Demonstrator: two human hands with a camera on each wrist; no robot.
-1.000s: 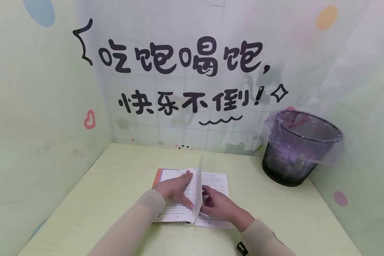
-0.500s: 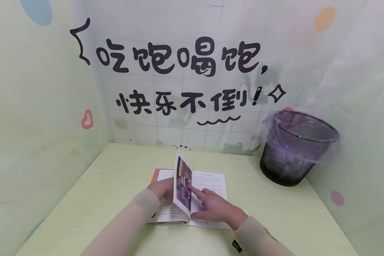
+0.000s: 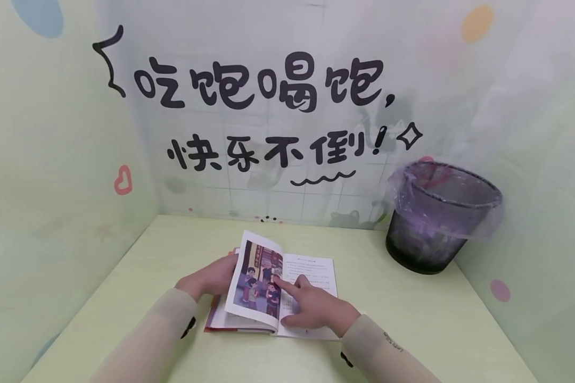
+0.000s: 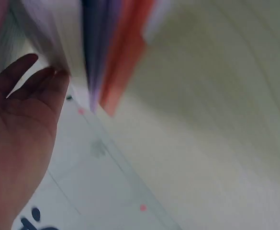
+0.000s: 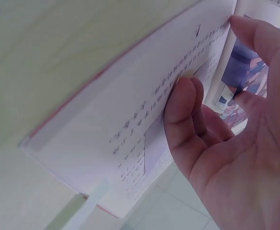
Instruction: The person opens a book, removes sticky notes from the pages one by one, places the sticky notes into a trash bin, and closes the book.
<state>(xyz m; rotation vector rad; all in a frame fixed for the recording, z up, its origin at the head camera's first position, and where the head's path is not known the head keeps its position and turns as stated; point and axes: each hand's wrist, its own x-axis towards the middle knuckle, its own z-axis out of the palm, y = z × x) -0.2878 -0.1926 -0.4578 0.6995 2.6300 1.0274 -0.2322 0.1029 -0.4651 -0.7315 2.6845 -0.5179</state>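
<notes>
An open book (image 3: 318, 268) lies on the table, with text on its right page. A leaf with a colour picture (image 3: 256, 284) stands tilted up over the left half. My left hand (image 3: 206, 279) is at the book's left side, its fingertips hidden behind that leaf. In the left wrist view the fingers of the left hand (image 4: 29, 124) touch the pages beside the orange and purple cover edge (image 4: 123, 62). My right hand (image 3: 316, 308) reaches over the right page, its index finger touching the picture. In the right wrist view the right hand's thumb (image 5: 257, 36) rests near the spine.
A black wastebasket (image 3: 426, 234) with a purple plastic liner stands at the back right of the pale table (image 3: 388, 303). Printed cloth walls (image 3: 287, 202) close off the back and both sides.
The raised leaf has swung to the left, and its picture now faces up. My left hand has moved left to the book's outer edge. My right index finger has come onto the picture.
</notes>
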